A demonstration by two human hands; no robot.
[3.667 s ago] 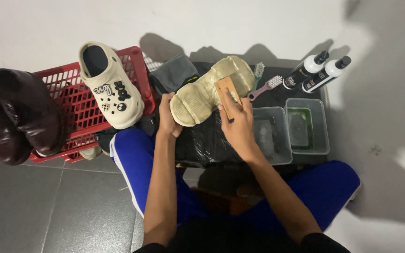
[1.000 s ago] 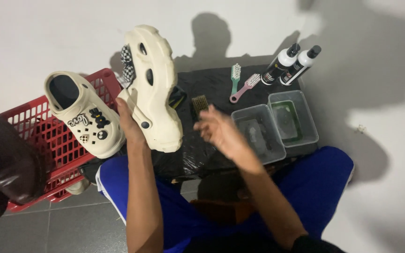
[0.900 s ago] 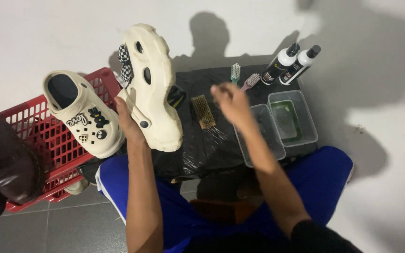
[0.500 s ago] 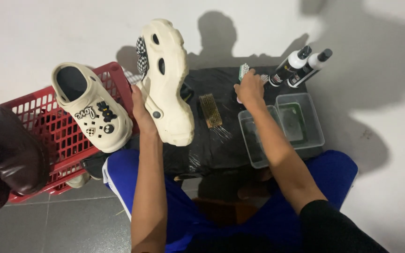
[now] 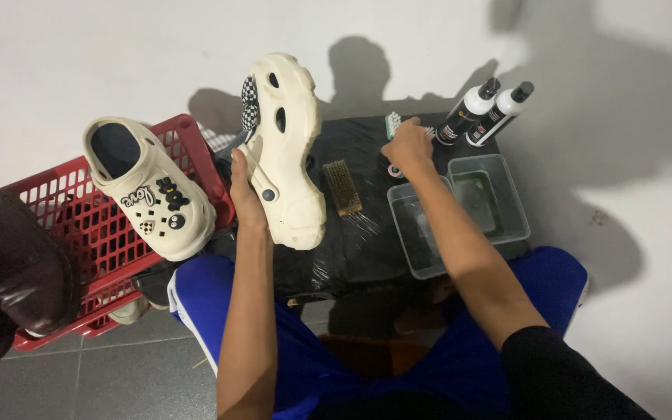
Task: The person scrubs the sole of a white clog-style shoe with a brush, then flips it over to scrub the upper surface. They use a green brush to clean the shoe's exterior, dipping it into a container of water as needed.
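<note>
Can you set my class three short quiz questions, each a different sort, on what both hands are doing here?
1. True or false: the left hand holds a cream clog.
2. The right hand is on: A) a bottle, B) a small brush, C) the basket.
3. Fill in: the second clog rests on the red ____.

Key: 1 true. 2 B, at the far edge of the black table, beside two bottles. 3 basket.
</note>
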